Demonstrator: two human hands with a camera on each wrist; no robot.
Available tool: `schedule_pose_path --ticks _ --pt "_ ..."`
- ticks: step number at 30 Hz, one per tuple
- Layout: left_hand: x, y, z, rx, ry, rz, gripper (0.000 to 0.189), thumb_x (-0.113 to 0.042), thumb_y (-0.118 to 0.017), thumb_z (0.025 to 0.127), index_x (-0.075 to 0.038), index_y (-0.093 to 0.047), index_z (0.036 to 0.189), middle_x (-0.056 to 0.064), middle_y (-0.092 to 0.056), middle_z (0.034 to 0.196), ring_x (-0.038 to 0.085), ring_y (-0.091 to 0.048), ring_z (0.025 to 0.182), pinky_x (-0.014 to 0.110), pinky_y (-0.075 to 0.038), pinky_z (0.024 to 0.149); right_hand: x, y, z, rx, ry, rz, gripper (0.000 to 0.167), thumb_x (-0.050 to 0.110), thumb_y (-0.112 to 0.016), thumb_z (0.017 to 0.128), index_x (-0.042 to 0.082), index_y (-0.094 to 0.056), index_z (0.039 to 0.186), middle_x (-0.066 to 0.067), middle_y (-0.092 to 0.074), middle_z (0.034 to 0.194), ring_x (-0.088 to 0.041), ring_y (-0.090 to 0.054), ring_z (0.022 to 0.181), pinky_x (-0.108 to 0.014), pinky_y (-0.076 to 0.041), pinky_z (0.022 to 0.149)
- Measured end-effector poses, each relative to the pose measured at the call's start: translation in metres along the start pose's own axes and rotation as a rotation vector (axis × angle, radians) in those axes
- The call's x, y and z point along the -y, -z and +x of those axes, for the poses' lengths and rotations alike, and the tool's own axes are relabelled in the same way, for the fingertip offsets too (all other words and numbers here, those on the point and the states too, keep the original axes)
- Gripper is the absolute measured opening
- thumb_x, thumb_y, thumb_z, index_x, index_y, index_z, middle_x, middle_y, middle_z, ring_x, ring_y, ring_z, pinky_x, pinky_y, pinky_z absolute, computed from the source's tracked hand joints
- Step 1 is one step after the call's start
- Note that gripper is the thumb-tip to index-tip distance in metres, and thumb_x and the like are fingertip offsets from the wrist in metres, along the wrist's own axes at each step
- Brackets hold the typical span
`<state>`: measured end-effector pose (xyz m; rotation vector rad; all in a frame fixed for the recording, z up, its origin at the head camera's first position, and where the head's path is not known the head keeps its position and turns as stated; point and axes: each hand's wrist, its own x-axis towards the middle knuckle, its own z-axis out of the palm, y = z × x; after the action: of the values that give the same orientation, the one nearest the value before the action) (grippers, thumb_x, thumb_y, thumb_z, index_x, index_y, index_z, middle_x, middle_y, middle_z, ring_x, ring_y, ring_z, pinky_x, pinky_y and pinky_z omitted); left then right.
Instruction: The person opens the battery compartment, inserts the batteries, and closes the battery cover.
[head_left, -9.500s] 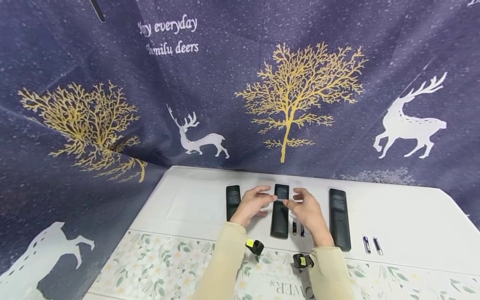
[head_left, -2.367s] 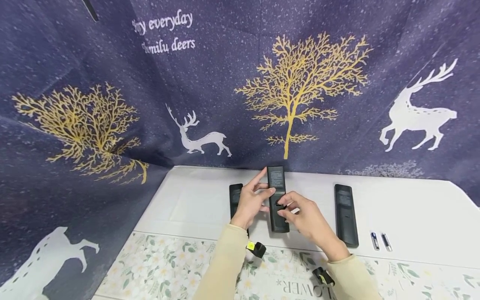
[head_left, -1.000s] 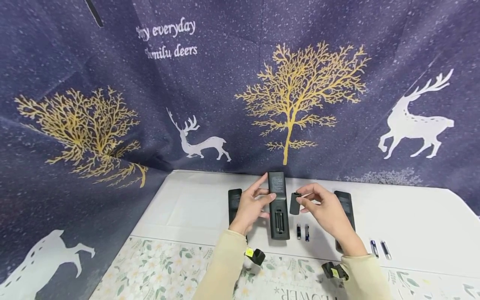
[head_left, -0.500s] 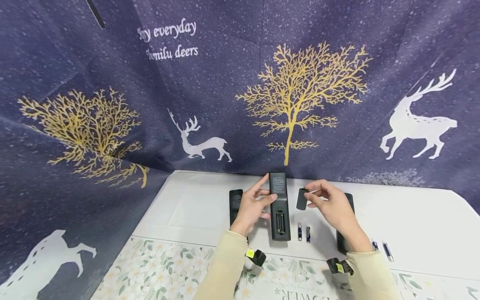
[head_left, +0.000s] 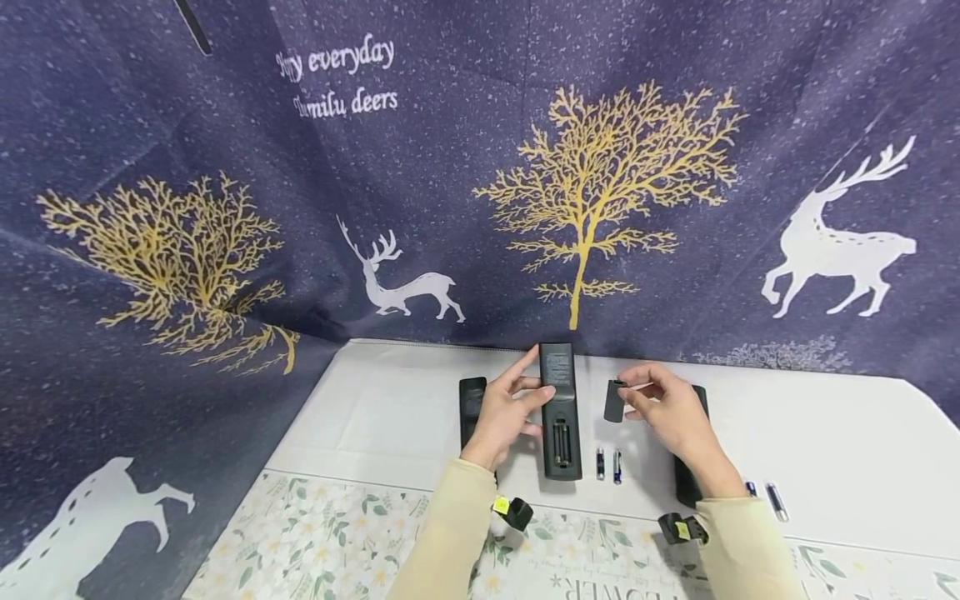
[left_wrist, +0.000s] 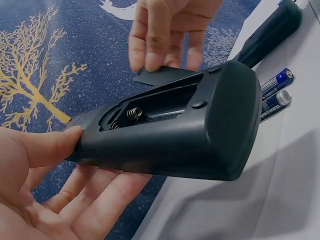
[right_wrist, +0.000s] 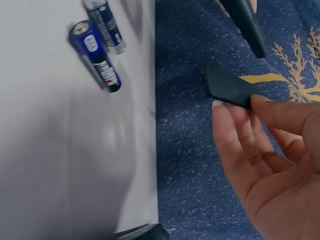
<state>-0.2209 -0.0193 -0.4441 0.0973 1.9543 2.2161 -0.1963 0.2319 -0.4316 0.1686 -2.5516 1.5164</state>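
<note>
My left hand [head_left: 506, 414] grips a black remote control [head_left: 558, 375], back side up, thumb on top and fingers along its side. Its battery compartment [left_wrist: 155, 112] is uncovered; metal springs show inside and I see no batteries there. Between thumb and fingertips my right hand [head_left: 672, 417] pinches the small black battery cover [head_left: 614, 402], held apart to the right of the remote. Two AAA batteries, a nearer blue one [right_wrist: 95, 55] and another battery [right_wrist: 105, 25] beside it, lie on the white table below the cover.
A second remote [head_left: 472, 404] lies left, partly behind my left hand. Another remote [head_left: 686, 482] lies right, partly under my right arm. Further right is a battery [head_left: 776, 502], with one more mostly hidden by the sleeve. A flowered mat [head_left: 322, 533] covers the table's front.
Earlier the cover was on the middle remote. My left hand took hold of that remote, my right hand pulled the cover off and has carried it a little to the right.
</note>
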Motion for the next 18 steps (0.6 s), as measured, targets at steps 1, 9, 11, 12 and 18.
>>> schedule_pose_path --ticks 1,9,11,12,18 --pt "0.0 0.0 0.0 0.0 -0.001 0.0 0.066 -0.01 -0.079 0.098 -0.041 -0.058 0.153 0.009 -0.067 0.122 0.018 -0.073 0.091 0.032 -0.061 0.054 -0.002 -0.001 0.0 0.004 -0.009 0.0 0.017 -0.005 -0.067 0.101 -0.006 -0.067 0.118 -0.022 -0.067 0.116 -0.019 -0.072 0.091 -0.036 -0.065 0.074" --pt "0.001 0.001 0.0 0.01 -0.018 0.001 0.066 -0.009 -0.077 0.099 -0.04 -0.057 0.154 0.01 -0.067 0.121 0.019 -0.072 0.097 0.035 -0.063 0.057 -0.01 -0.005 0.001 0.037 -0.097 -0.022 0.015 -0.005 -0.067 0.101 -0.008 -0.066 0.116 -0.023 -0.068 0.111 -0.033 -0.073 0.093 -0.036 -0.065 0.071" --pt "0.0 0.001 -0.001 0.01 -0.02 0.001 0.066 -0.009 -0.077 0.1 -0.04 -0.057 0.154 0.01 -0.067 0.12 0.019 -0.072 0.097 0.034 -0.063 0.057 -0.012 -0.006 0.001 0.048 -0.117 -0.026 0.015 -0.006 -0.066 0.102 -0.008 -0.066 0.116 -0.024 -0.069 0.112 -0.034 -0.074 0.091 -0.036 -0.065 0.07" --pt "0.0 0.001 0.0 0.009 -0.02 0.0 0.065 -0.009 -0.077 0.099 -0.04 -0.057 0.154 0.01 -0.067 0.12 0.019 -0.071 0.097 0.034 -0.063 0.056 -0.013 -0.006 0.001 0.053 -0.125 -0.026 0.015 -0.006 -0.066 0.102 -0.008 -0.066 0.117 -0.025 -0.069 0.112 -0.033 -0.074 0.09 -0.036 -0.065 0.07" --pt "-0.001 0.0 -0.001 0.013 -0.013 -0.002 0.066 -0.009 -0.077 0.1 -0.04 -0.057 0.154 0.01 -0.067 0.121 0.019 -0.072 0.098 0.034 -0.063 0.057 -0.018 -0.007 0.002 0.063 -0.146 -0.045 0.017 -0.008 -0.062 0.102 -0.009 -0.065 0.118 -0.027 -0.069 0.111 -0.03 -0.075 0.081 -0.036 -0.064 0.067"
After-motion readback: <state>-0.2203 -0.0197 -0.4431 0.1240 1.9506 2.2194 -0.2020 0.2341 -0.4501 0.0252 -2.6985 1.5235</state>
